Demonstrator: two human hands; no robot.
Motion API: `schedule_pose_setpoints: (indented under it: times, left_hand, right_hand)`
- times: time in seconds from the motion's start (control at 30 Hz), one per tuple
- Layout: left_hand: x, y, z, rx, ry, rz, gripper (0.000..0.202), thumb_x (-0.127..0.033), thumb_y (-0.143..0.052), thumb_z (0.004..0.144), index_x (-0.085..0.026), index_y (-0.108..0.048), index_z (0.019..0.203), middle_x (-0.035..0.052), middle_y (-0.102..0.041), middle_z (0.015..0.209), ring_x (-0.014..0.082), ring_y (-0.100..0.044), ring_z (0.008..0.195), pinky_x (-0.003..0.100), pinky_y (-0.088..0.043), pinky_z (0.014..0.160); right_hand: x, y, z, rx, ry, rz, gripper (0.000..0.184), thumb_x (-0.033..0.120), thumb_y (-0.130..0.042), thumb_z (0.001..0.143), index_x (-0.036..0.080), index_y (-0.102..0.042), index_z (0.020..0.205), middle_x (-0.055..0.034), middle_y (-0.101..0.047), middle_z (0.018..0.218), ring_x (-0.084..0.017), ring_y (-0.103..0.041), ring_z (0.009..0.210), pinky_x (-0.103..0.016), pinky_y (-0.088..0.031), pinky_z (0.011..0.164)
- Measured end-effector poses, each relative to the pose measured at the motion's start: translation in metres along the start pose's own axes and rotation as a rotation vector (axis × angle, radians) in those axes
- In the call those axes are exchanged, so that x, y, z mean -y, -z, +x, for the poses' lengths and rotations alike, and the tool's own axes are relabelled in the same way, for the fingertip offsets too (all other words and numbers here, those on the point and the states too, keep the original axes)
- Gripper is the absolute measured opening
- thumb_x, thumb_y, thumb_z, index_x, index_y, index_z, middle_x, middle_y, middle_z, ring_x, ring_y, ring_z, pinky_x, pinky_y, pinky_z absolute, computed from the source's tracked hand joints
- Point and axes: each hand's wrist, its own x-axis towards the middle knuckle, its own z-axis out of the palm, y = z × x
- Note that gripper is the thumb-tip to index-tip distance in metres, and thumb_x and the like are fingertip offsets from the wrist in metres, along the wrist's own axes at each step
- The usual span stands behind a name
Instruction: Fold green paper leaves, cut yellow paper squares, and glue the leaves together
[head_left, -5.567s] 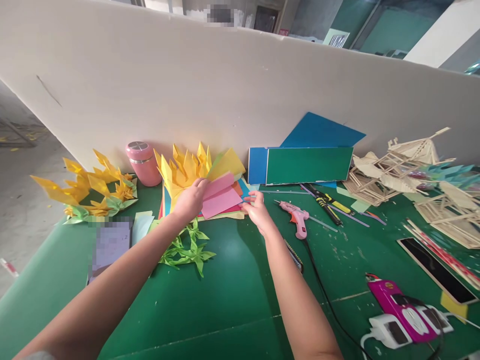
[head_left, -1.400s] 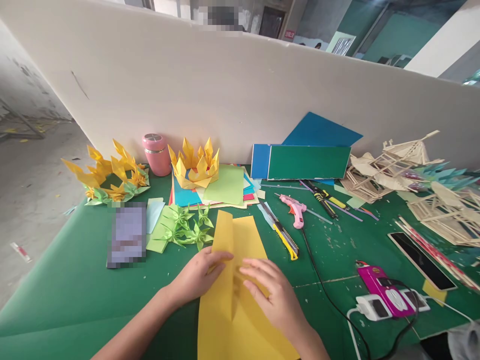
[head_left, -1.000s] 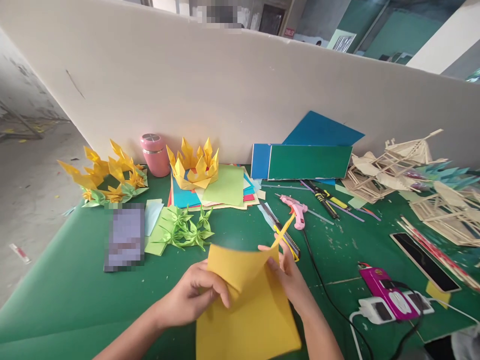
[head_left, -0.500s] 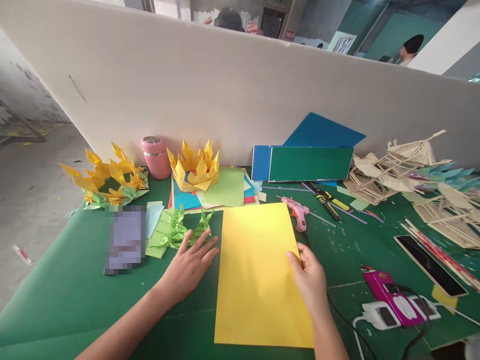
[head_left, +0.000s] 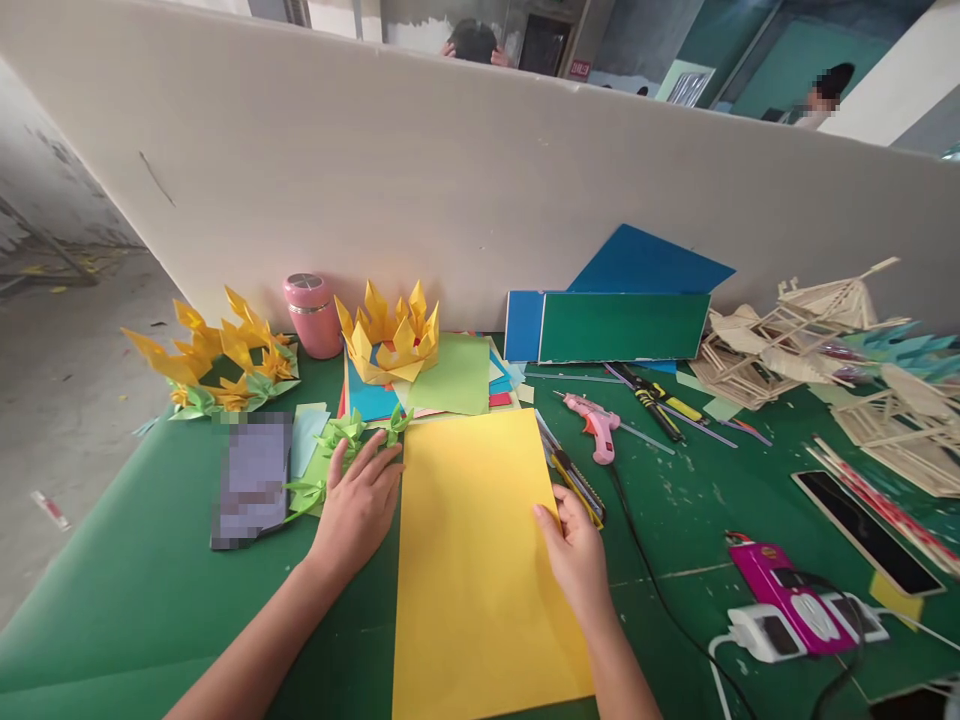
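My right hand point(head_left: 574, 545) pinches the right edge of a large yellow sheet of paper point(head_left: 472, 570), thumb on top and fingers underneath. The sheet lies in front of me over the green table. My left hand point(head_left: 358, 500) is over a cluster of green folded paper flowers point(head_left: 307, 492), fingers stretched out and slightly spread, partly covering them. Whether it presses on them I cannot tell. Just right of the sheet, a yellow-and-black utility knife point(head_left: 577, 482) shows, partly hidden by the paper and my right hand.
Behind are two yellow paper crowns point(head_left: 394, 335) point(head_left: 217, 355), a pink cup point(head_left: 311, 318) and stacked coloured paper point(head_left: 457, 375). Rightward lie a pink glue gun point(head_left: 600, 425), pliers point(head_left: 651, 400), a magenta power strip point(head_left: 795, 595), a phone point(head_left: 866, 530) and wooden stick models point(head_left: 765, 350). A pale partition point(head_left: 480, 180) rises behind.
My right hand has drawn the yellow sheet left and slightly toward me, uncovering the utility knife. My left hand has shifted left over the green paper flowers.
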Motion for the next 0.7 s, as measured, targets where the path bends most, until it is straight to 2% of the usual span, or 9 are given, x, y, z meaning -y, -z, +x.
schedule_pose_setpoints:
  times: [0.1, 0.17, 0.23, 0.37, 0.43, 0.5, 0.6, 0.67, 0.7]
  left_hand:
    - [-0.016, 0.000, -0.008, -0.084, 0.101, -0.002, 0.026, -0.019, -0.044, 0.089, -0.021, -0.066, 0.103, 0.0124, -0.062, 0.127, 0.0340, -0.053, 0.119, 0.055, -0.037, 0.098]
    - [-0.027, -0.002, -0.015, -0.023, 0.062, -0.097, 0.027, -0.021, -0.044, 0.090, -0.023, -0.063, 0.110, 0.0106, -0.063, 0.125, 0.0300, -0.056, 0.114, 0.049, -0.043, 0.096]
    - [-0.033, -0.005, -0.022, 0.051, -0.017, -0.222, 0.027, -0.023, -0.046, 0.091, -0.022, -0.060, 0.113, 0.0104, -0.061, 0.128, 0.0280, -0.054, 0.119, 0.046, -0.044, 0.098]
    - [-0.034, -0.012, -0.031, 0.190, -0.140, -0.334, 0.031, -0.024, -0.050, 0.089, -0.020, -0.057, 0.119, 0.0124, -0.059, 0.130, 0.0276, -0.054, 0.122, 0.043, -0.048, 0.098]
    - [-0.032, -0.014, -0.032, 0.234, -0.156, -0.343, 0.030, -0.023, -0.051, 0.088, -0.021, -0.058, 0.118, 0.0118, -0.059, 0.130, 0.0278, -0.055, 0.120, 0.043, -0.049, 0.097]
    - [-0.031, -0.014, -0.031, 0.254, -0.164, -0.345, 0.028, -0.022, -0.053, 0.087, -0.022, -0.060, 0.115, 0.0114, -0.060, 0.129, 0.0283, -0.056, 0.119, 0.044, -0.050, 0.096]
    - [-0.031, -0.012, -0.028, 0.263, -0.174, -0.343, 0.029, -0.020, -0.054, 0.086, -0.021, -0.059, 0.115, 0.0115, -0.060, 0.129, 0.0286, -0.056, 0.119, 0.045, -0.050, 0.096]
    - [-0.032, -0.010, -0.026, 0.266, -0.179, -0.353, 0.031, -0.019, -0.055, 0.086, -0.021, -0.059, 0.116, 0.0111, -0.061, 0.128, 0.0280, -0.057, 0.119, 0.044, -0.050, 0.097]
    - [-0.031, -0.009, -0.026, 0.266, -0.178, -0.362, 0.032, -0.020, -0.055, 0.086, -0.022, -0.058, 0.117, 0.0109, -0.061, 0.127, 0.0276, -0.057, 0.118, 0.044, -0.050, 0.097]
  right_hand:
    - [0.003, -0.007, -0.003, -0.015, -0.006, -0.021, 0.039, 0.054, -0.050, 0.079, 0.018, -0.051, 0.095, -0.0017, -0.063, 0.061, -0.018, -0.055, 0.050, -0.027, -0.043, 0.047]
    - [0.005, -0.009, -0.003, -0.025, 0.004, -0.056, 0.036, 0.057, -0.049, 0.080, 0.021, -0.049, 0.085, 0.0021, -0.056, 0.053, -0.015, -0.049, 0.045, -0.025, -0.038, 0.043]
    - [0.006, -0.008, -0.003, -0.042, 0.054, -0.127, 0.038, 0.059, -0.048, 0.081, 0.022, -0.047, 0.072, 0.0025, -0.053, 0.051, -0.014, -0.046, 0.044, -0.024, -0.036, 0.043]
    - [0.005, 0.000, -0.002, -0.110, 0.258, -0.305, 0.048, 0.061, -0.044, 0.085, 0.021, -0.052, 0.058, -0.0047, -0.059, 0.061, -0.018, -0.053, 0.056, -0.028, -0.041, 0.051]
    - [0.003, 0.004, -0.002, -0.117, 0.312, -0.348, 0.048, 0.058, -0.042, 0.087, 0.020, -0.062, 0.065, -0.0075, -0.063, 0.067, -0.019, -0.056, 0.058, -0.029, -0.042, 0.052]
    - [0.002, 0.007, -0.003, -0.093, 0.300, -0.375, 0.045, 0.055, -0.042, 0.089, 0.018, -0.069, 0.086, -0.0062, -0.064, 0.066, -0.017, -0.056, 0.054, -0.028, -0.043, 0.050]
    - [0.002, 0.015, -0.005, -0.027, 0.238, -0.404, 0.046, 0.047, -0.043, 0.089, 0.016, -0.060, 0.119, -0.0029, -0.065, 0.065, -0.017, -0.059, 0.052, -0.027, -0.045, 0.047]
    - [0.004, 0.025, -0.006, 0.062, 0.226, -0.394, 0.044, 0.042, -0.040, 0.090, 0.017, -0.058, 0.122, -0.0055, -0.069, 0.074, -0.019, -0.065, 0.061, -0.028, -0.049, 0.051]
    - [0.006, 0.030, -0.006, 0.129, 0.244, -0.383, 0.041, 0.039, -0.038, 0.091, 0.018, -0.062, 0.117, -0.0082, -0.072, 0.085, -0.021, -0.069, 0.073, -0.029, -0.053, 0.059]
